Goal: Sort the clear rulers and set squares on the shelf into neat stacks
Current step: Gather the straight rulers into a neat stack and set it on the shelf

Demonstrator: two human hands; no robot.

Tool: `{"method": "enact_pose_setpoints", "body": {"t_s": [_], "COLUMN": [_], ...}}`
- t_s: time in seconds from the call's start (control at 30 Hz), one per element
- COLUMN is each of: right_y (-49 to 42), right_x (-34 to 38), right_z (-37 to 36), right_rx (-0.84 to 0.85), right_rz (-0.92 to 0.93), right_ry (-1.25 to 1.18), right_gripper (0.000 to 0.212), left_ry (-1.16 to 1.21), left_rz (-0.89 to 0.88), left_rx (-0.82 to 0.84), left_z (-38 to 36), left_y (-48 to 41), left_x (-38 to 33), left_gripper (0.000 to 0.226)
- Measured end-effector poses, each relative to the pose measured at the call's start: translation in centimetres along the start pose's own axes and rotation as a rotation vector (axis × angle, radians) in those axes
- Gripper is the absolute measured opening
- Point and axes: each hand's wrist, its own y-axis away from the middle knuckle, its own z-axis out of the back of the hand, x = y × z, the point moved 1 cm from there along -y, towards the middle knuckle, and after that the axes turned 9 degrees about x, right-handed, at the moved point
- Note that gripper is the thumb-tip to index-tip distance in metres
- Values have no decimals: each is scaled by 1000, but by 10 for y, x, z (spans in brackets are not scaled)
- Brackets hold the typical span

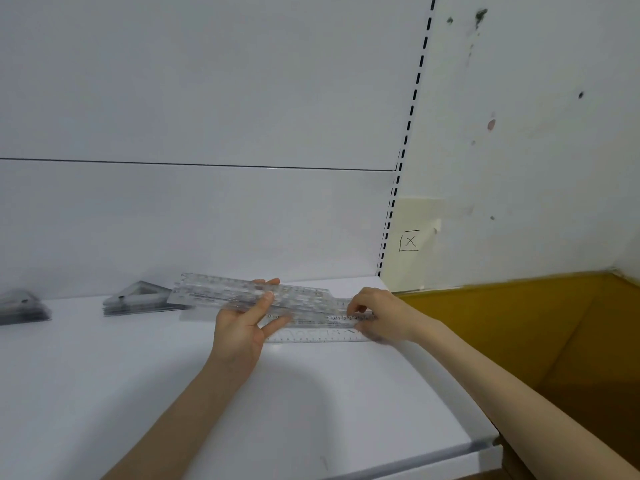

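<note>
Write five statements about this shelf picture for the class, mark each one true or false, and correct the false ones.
1. The left hand holds a bundle of clear rulers lifted off the shelf. True.
2. The right hand hangs in the air, touching nothing. False: it pinches the end of the flat rulers lying on the shelf.
3. Two stacks of set squares lie to the left of both hands. True.
4. The set squares are bright red. False: they are clear, and look greyish when stacked.
5. A boxed X mark is drawn on the wall to the right of the shelf. True.
</note>
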Motion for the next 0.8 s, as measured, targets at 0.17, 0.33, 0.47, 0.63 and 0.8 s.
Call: {"method": "enact_pose_setpoints", "body": {"t_s": [0.17,0.33,0.47,0.63,0.8], "right_y": [-2,-7,-7,2,23], "right_x": [3,2,2,1,1], "right_z": [4,7,8,17,42], "right_rx": [60,120,72,-25,-226], "right_rz": [-21,-44,-1,-34,8], "right_ry": [-11,-54,-127,-332,-535], "right_gripper": [35,39,20,21,27], "left_ry": [-6,-21,-13,-21,9], "left_rz": [14,25,41,76,105], "left_rx": [42,20,21,57,68], "left_z": [-6,-5,-8,-11,-10], "left_y": [1,3,3,6,4], "left_x": [-1,0,-3,-2,3], "left_gripper": [13,17,21,35,21]}}
